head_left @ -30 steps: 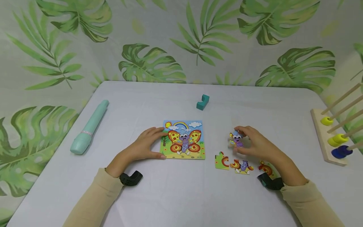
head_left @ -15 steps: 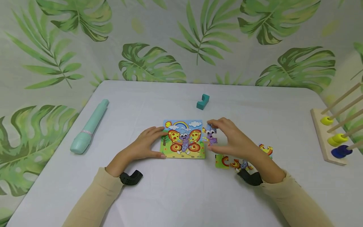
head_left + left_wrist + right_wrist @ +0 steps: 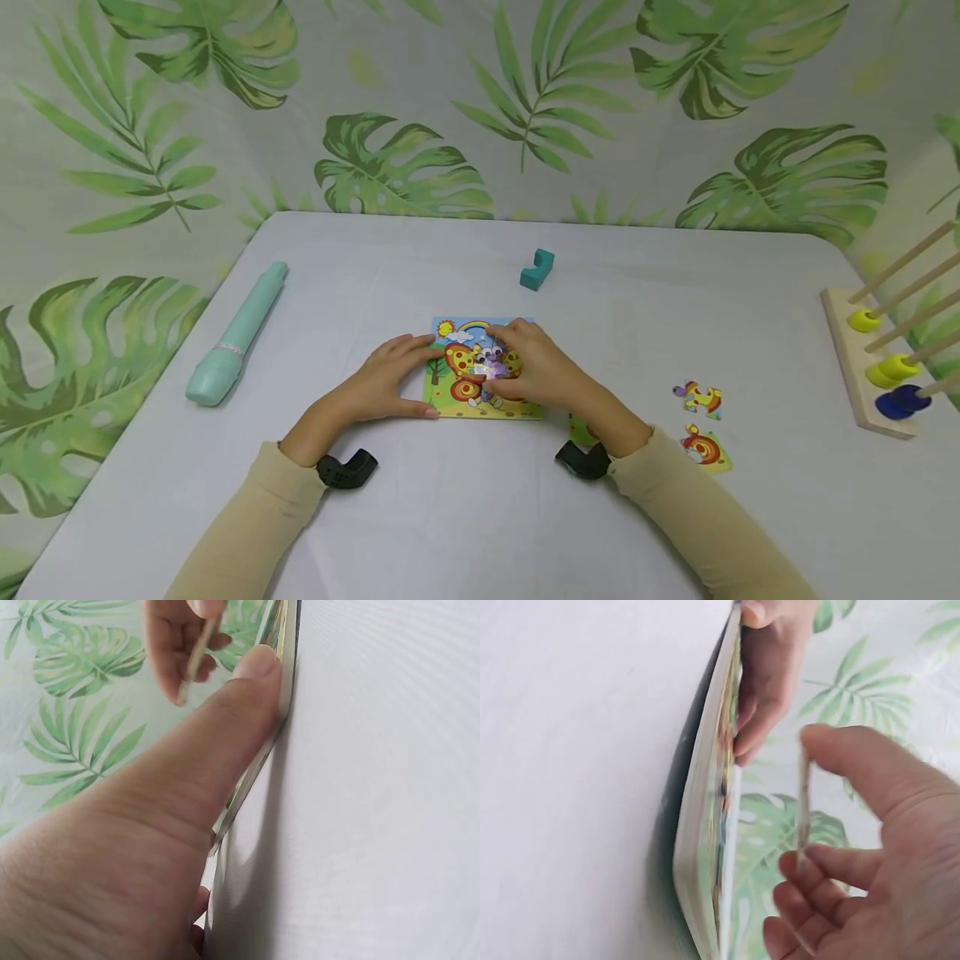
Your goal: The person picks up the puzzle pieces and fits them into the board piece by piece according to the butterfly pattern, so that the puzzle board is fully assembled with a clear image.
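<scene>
My right hand (image 3: 543, 367) pinches a jigsaw piece (image 3: 491, 360) printed with a purple face, between thumb and fingertips. It hovers over the middle of a square butterfly puzzle board (image 3: 450, 406); in the right wrist view the piece (image 3: 804, 806) stands apart from the board (image 3: 697, 847). My left hand (image 3: 390, 379) rests on the board's left side, fingers spread along that edge and thumb at the near left corner. The left wrist view shows this thumb (image 3: 244, 694) against the board's edge. My right hand covers the right part of the picture.
Two loose puzzle pieces, one yellow-red (image 3: 702, 401) and one with a spiral (image 3: 707, 450), lie at right. A green piece (image 3: 581, 431) is partly under my right wrist. Around stand a teal block (image 3: 537, 270), a mint microphone-shaped toy (image 3: 236, 337) and a wooden peg stand (image 3: 873, 367).
My right hand has carried the jigsaw piece leftward from beside the loose pieces to over the board. The loose pieces at right are uncovered now. My left hand has stayed in place.
</scene>
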`<state>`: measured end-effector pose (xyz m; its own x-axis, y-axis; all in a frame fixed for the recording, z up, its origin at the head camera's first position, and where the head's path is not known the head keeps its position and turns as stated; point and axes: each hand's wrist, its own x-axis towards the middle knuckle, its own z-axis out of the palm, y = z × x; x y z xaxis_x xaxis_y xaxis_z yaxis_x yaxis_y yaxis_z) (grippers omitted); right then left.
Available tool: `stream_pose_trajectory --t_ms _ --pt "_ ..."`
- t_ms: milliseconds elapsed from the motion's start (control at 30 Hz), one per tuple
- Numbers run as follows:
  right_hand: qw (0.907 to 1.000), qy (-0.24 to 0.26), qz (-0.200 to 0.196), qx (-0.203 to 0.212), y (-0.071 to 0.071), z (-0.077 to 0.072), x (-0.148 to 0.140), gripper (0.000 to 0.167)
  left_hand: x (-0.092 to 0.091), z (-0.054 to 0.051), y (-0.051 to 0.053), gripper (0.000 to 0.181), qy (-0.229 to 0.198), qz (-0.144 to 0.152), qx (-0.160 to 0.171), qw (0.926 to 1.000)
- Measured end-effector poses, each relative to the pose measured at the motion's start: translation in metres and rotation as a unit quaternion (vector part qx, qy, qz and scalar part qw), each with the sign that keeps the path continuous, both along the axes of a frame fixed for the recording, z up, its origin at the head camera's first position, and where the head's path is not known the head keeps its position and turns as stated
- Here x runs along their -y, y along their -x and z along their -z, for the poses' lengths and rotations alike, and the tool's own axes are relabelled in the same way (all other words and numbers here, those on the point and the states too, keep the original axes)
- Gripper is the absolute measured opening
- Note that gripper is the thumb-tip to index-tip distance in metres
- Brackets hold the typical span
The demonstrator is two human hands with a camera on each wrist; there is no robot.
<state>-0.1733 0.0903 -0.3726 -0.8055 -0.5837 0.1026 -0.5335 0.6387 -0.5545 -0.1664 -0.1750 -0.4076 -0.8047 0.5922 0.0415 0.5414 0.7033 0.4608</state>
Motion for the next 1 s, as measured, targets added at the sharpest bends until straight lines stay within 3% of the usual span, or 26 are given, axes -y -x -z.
stream_pose_trajectory --t_ms 233,400,533,700,800,1000 --pt "0.9990 -0.045 0.000 -0.002 0.010 0.016 0.008 0.071 0.000 0.000 0.000 0.084 0.000 0.004 0.000 1.0000" --pt "0.9987 -0.050 0.003 -0.012 0.013 0.020 0.010 0.069 -0.001 0.000 -0.001 0.081 -0.012 0.002 -0.001 0.9999" --pt "0.9988 -0.049 0.003 -0.007 0.013 0.021 0.010 0.068 -0.005 0.000 -0.001 0.075 -0.025 0.006 -0.020 0.9995" --pt "0.9989 -0.046 0.004 -0.002 0.014 0.021 0.010 0.070 -0.013 0.002 -0.002 0.066 -0.032 0.033 -0.054 0.9975" --pt "0.9989 -0.045 0.006 -0.001 0.014 0.021 0.009 0.070 -0.017 0.002 -0.004 0.060 -0.015 0.054 -0.068 0.9962" --pt "0.9989 -0.046 0.003 -0.003 0.014 0.023 0.008 0.072 -0.019 0.002 -0.005 0.054 0.012 0.071 -0.074 0.9946"
